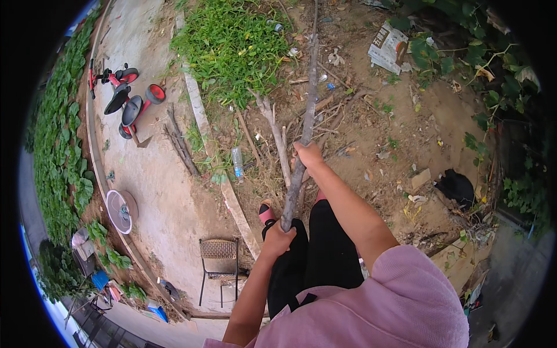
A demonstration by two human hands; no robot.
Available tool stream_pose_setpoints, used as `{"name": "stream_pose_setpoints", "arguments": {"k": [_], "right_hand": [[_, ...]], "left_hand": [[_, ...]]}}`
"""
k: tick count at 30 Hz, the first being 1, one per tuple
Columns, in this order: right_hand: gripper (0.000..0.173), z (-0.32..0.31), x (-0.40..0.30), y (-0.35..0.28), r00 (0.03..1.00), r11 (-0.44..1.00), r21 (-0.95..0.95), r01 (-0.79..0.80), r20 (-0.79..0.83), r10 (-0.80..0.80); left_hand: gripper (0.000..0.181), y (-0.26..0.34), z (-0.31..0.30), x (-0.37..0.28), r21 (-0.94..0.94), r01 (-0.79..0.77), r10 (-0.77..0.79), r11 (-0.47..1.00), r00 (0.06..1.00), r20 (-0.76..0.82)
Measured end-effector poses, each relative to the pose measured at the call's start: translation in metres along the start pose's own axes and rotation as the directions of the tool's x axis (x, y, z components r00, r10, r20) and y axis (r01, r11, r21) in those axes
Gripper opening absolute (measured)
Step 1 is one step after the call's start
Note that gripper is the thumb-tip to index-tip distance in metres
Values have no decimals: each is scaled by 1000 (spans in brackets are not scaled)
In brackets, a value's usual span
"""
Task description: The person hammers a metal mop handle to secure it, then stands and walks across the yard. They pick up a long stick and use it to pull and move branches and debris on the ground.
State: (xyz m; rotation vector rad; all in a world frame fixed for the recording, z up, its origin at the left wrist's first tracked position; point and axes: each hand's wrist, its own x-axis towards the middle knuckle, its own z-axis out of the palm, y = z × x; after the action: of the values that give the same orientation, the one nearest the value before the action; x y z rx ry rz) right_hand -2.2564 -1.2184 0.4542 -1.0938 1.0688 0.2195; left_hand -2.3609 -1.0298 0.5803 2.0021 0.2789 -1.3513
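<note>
A long bare tree branch (309,100) runs from in front of my legs up past the top edge of the view. My left hand (277,239) is closed around its thick lower end, close to my knee. Farther along the same branch, my right hand (308,155) grips it from the right side, arm stretched out. Just left of it stands a paler forked branch (274,130), its foot near my shoe (266,213). More sticks (333,115) lie on the soil beyond my right hand, partly hidden behind the held branch.
A narrow concrete kerb (198,104) separates soil from paving. Left of it are cut sticks (179,141), a child's tricycle (130,108), a plastic tub (134,208) and a woven chair (219,249). A plastic bottle (237,162) lies by the kerb. A black animal (456,189) rests at right.
</note>
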Motion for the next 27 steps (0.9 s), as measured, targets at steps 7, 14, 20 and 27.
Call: {"name": "stream_pose_setpoints", "arguments": {"k": [7, 14, 20, 27], "right_hand": [[25, -47, -11, 42, 978, 977, -116, -179, -127, 164], [20, -20, -137, 162, 989, 988, 54, -144, -30, 146], [41, -36, -83, 77, 968, 947, -215, 240, 121, -218], [31, -28, -106, 7, 959, 978, 181, -103, 279, 49]], "left_hand": [[18, -13, 33, -5, -71, 38, -23, 997, 980, 195], [28, -130, -13, -99, 255, 141, -199, 957, 956, 216], [29, -63, 27, -60, 134, 37, -22, 990, 994, -107], [34, 44, 56, 43, 1, -204, 194, 979, 933, -303]]}}
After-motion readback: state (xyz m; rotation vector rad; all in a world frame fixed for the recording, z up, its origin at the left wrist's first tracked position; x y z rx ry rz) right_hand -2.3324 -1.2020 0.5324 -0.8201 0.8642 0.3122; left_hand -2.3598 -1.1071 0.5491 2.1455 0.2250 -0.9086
